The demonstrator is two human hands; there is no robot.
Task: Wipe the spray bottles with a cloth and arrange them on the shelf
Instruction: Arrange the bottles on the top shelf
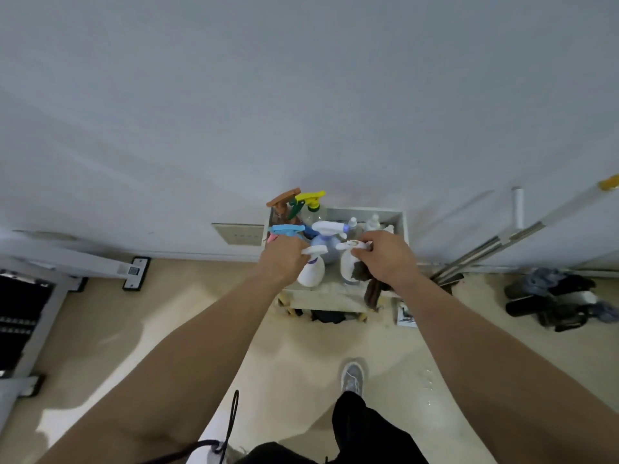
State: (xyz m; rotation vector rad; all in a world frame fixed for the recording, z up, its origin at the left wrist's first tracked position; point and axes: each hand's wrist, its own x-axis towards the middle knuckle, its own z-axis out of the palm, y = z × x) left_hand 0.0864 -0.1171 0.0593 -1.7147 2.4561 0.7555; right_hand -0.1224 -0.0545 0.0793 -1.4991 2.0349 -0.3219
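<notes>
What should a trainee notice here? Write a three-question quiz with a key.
1. True or false: the left hand grips a white spray bottle.
2. Which hand holds the dark cloth? A) left hand B) right hand C) neither
3. Fill in the colour: the rear bottle, beside the brown trigger, has a ____ trigger.
Key: 1 true; 2 B; 3 yellow.
</notes>
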